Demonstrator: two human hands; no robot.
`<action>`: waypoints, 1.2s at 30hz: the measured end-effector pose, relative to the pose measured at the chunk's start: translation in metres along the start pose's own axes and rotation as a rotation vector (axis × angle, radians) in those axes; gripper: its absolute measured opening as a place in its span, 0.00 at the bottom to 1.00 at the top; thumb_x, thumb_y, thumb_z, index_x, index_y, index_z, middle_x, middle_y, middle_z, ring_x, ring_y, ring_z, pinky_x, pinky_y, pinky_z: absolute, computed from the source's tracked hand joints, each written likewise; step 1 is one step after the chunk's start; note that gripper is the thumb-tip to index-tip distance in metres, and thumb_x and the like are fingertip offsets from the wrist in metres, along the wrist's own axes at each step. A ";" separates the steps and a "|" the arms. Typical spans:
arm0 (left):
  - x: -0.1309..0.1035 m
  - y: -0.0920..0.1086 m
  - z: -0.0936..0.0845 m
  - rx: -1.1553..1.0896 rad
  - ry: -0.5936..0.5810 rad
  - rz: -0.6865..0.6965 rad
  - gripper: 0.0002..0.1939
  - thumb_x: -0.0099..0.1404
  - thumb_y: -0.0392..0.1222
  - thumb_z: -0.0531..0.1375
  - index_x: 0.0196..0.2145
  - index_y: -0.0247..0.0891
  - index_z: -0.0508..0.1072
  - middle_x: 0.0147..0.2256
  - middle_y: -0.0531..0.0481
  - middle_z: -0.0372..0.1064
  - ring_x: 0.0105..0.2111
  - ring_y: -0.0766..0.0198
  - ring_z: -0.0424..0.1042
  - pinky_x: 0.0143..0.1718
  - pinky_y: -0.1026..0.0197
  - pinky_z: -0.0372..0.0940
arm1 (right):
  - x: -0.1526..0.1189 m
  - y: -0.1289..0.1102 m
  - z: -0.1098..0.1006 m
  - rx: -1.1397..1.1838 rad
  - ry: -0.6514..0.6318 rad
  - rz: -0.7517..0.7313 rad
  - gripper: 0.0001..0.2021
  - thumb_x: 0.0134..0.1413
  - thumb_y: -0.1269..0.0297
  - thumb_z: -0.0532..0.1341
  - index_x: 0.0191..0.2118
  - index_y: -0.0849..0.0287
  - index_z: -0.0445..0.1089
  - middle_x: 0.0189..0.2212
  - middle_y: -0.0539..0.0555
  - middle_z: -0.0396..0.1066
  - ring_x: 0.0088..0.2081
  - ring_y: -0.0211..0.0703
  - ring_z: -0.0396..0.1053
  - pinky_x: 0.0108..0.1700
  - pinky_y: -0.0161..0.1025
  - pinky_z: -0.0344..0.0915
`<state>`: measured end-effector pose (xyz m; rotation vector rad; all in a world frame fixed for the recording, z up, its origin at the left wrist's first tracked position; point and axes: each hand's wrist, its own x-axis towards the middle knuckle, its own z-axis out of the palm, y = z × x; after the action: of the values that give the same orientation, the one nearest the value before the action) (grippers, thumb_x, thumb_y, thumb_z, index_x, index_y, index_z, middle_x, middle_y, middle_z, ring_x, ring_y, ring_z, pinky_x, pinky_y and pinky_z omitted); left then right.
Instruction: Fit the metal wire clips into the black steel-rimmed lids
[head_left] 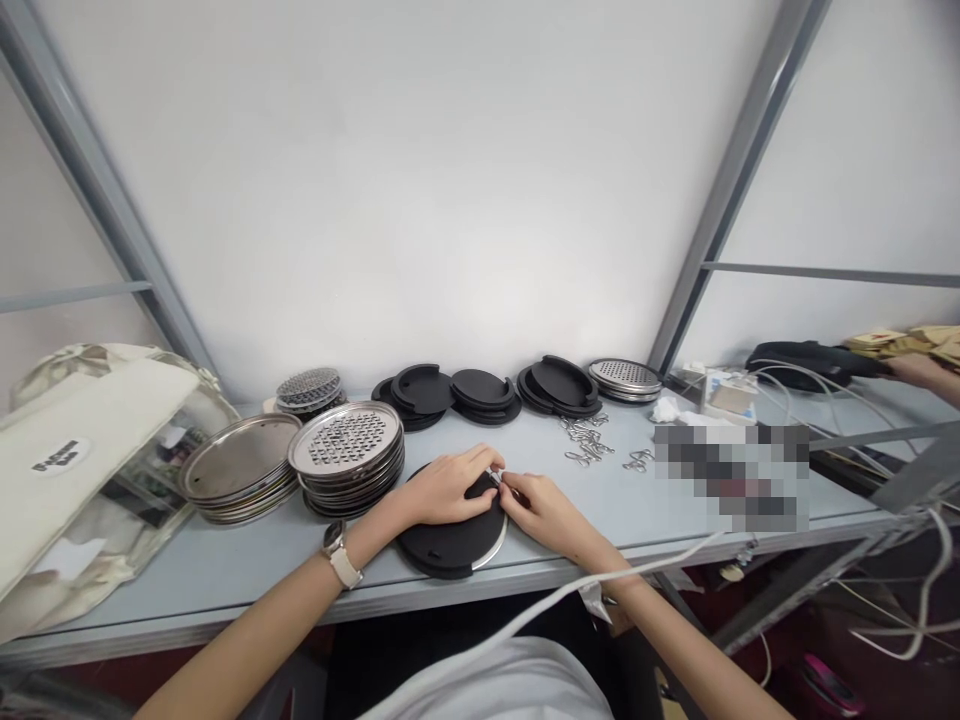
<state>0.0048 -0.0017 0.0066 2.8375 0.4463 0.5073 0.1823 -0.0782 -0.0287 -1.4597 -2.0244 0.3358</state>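
A round black disc with a silver metal rim showing along its right side lies flat near the table's front edge. My left hand rests across its top, thumb and fingers closed on a small metal clip at the disc's right edge. From the right, my right hand pinches at the same clip, its fingertips almost meeting the left ones. Exactly how the clip sits against the disc is hidden by my fingers. Loose wire clips of similar metal are scattered behind my right hand.
Left of my hands stand a stack of grater discs and a pile of plain metal discs. Black discs line the wall. More graters sit at back right. A white cable crosses before me. Another person's hand shows far right.
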 end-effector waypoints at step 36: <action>0.000 -0.001 0.000 -0.184 0.062 -0.026 0.12 0.61 0.35 0.56 0.44 0.39 0.65 0.41 0.50 0.67 0.35 0.65 0.67 0.38 0.63 0.62 | -0.001 -0.001 -0.001 0.072 0.010 0.006 0.12 0.61 0.66 0.50 0.25 0.58 0.58 0.19 0.45 0.59 0.22 0.34 0.56 0.26 0.32 0.49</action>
<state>0.0050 -0.0011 0.0067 2.6430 0.4236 0.6004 0.1824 -0.0797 -0.0283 -1.4209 -1.9804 0.3986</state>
